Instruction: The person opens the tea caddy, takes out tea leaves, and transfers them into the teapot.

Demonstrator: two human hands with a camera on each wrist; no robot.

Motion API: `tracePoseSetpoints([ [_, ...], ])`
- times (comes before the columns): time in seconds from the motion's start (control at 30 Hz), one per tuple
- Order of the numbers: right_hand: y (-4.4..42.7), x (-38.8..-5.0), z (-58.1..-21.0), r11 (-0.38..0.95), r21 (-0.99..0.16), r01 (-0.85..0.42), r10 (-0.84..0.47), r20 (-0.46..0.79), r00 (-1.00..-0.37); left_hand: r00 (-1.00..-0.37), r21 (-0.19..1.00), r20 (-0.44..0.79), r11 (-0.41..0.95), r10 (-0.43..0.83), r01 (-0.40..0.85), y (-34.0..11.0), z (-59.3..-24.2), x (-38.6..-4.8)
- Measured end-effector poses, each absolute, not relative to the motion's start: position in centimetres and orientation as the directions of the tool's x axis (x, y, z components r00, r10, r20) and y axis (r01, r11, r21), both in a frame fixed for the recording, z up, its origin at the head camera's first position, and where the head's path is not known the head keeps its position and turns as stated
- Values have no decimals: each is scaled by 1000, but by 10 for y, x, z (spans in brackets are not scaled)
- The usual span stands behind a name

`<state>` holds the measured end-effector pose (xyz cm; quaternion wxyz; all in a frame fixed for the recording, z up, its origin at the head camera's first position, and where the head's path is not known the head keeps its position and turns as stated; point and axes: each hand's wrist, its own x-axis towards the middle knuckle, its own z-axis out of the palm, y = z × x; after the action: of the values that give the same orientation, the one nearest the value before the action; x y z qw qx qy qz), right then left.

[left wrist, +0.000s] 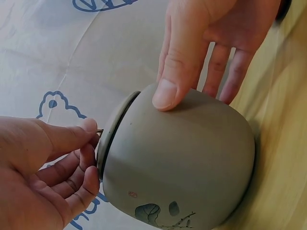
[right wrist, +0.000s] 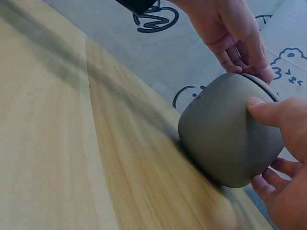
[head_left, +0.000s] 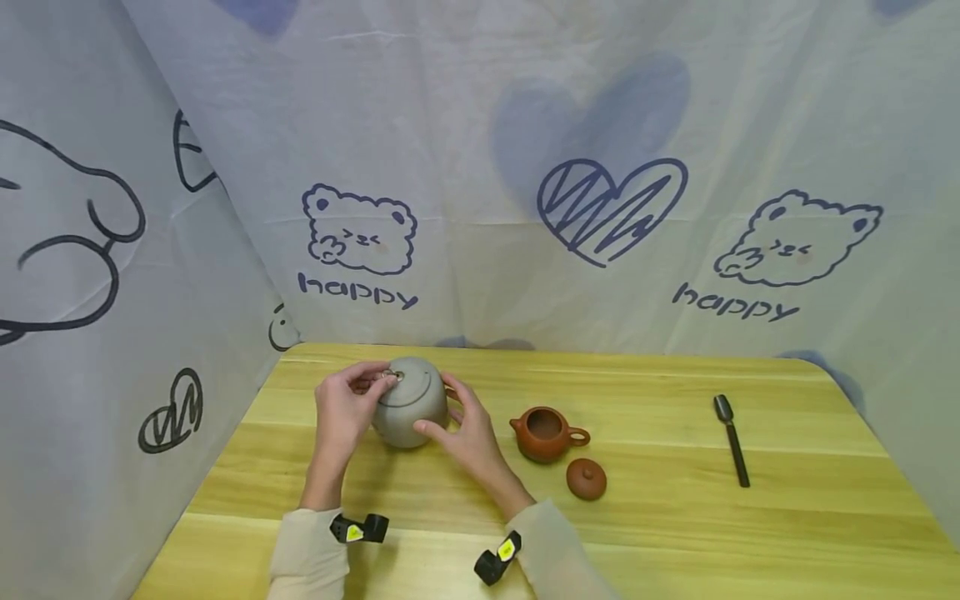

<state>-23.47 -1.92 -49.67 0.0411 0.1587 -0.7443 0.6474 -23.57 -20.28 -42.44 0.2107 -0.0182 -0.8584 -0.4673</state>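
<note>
A grey lidded ceramic jar [head_left: 408, 423] stands on the left part of the table, with a leaf-and-branch drawing [left wrist: 163, 213] visible on its side in the left wrist view. Its flat lid [head_left: 417, 385] rests over the mouth, a dark seam showing beneath the lid's edge. My left hand [head_left: 343, 414] pinches the small metal ring [left wrist: 100, 131] on top of the lid between thumb and forefinger. From the other side my right hand [head_left: 474, 439] holds the jar's body, thumb on the near face and fingers around the right side, partly hidden by the jar.
Right of the jar stands a lidless reddish-brown clay teapot [head_left: 543, 435], spout toward the jar. Its round lid [head_left: 587, 479] lies just in front. Farther right lies a dark-handled scoop [head_left: 731, 440]. Printed cloth [head_left: 480, 308] hangs behind the wooden table [head_left: 660, 533].
</note>
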Motion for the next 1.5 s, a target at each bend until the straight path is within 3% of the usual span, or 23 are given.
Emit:
tracePoseSetpoints([
  [0.37,-19,-233,-495,106,-956,-272,-170,252,-953,-915,847,348,487,-202,215,-202,-421,-236],
  [0.77,-20,-232,-496,99,-952,-289,-167,270,-948,-875,860,411,429,-257,277,-202,-416,-238],
  [1.5,-20,-232,-496,117,-951,-286,-163,266,-950,-868,842,394,497,-301,210,-233,-420,-228],
])
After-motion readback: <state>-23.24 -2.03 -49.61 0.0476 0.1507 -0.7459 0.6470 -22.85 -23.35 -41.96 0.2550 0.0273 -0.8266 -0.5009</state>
